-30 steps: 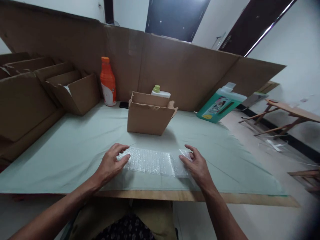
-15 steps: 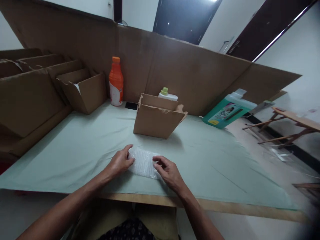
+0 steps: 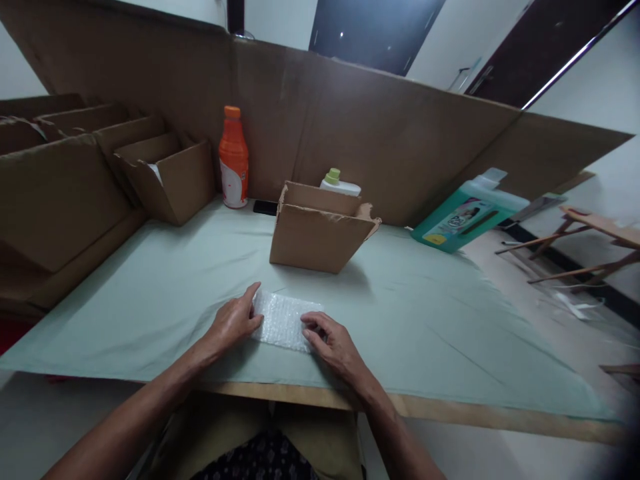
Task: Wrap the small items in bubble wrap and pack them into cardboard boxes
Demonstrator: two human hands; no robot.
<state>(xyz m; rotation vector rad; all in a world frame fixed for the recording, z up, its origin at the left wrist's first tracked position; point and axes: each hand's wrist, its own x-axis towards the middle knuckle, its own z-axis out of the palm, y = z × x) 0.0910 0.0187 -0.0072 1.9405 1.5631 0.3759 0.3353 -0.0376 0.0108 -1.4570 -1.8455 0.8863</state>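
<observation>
A flat piece of clear bubble wrap [image 3: 283, 320] lies on the pale green cloth in front of me. Along its left edge rests my left hand [image 3: 235, 319], open, index finger stretched forward and thumb tip by the plastic. My right hand [image 3: 334, 339] touches the right end with bent fingers; a gap shows between its thumb and index finger. Neither hand lifts the wrap. Just beyond it stands an open cardboard box [image 3: 317, 240]. Whether anything is inside the wrap cannot be made out.
Cardboard boxes [image 3: 65, 193] line the left side. Behind stand an orange bottle [image 3: 233, 160], a white bottle with a green cap [image 3: 340, 187] and a dark flat object [image 3: 265, 207]. A green jug [image 3: 465, 213] leans at the right. A cardboard wall [image 3: 380, 127] closes the back.
Both hands have shifted slightly left on the cloth. The bubble wrap's surface looks flatter and less ridged than before. The camera view has turned a little.
</observation>
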